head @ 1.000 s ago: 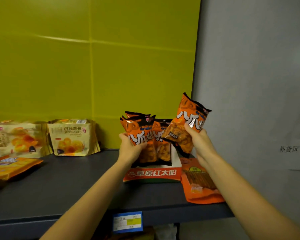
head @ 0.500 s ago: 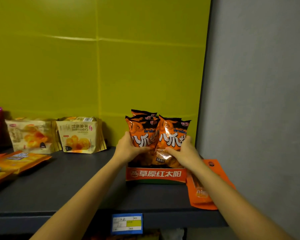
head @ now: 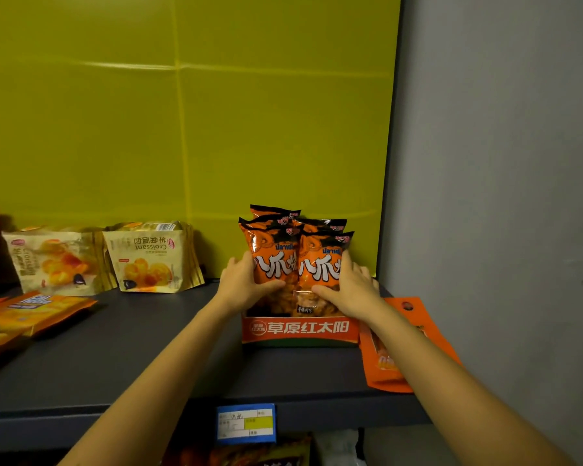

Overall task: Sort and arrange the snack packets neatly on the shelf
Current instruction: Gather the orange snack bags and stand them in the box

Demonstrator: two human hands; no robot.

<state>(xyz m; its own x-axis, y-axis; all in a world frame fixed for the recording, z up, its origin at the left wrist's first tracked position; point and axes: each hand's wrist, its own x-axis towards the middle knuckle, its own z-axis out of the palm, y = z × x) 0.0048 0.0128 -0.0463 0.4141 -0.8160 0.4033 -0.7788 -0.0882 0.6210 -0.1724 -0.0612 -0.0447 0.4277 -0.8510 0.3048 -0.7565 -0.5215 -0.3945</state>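
The orange snack bags (head: 295,264) now stand up together in the red box (head: 300,331) on the shelf (head: 115,348). A moment ago my right hand (head: 347,287) held one bag up high; now it is tucked in. My left hand (head: 246,284) and right hand squeeze the front bags. Another orange packet (head: 414,331) lies flat beside the box.

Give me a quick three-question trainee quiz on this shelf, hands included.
1. True or false: the orange snack packets stand upright in the red display tray.
2. Which lies flat under the right forearm: A) orange pouch B) croissant packs C) price tag?
3. How many hands touch the packets?

Key: 1 true. 2 A. 3 two: left hand, right hand.
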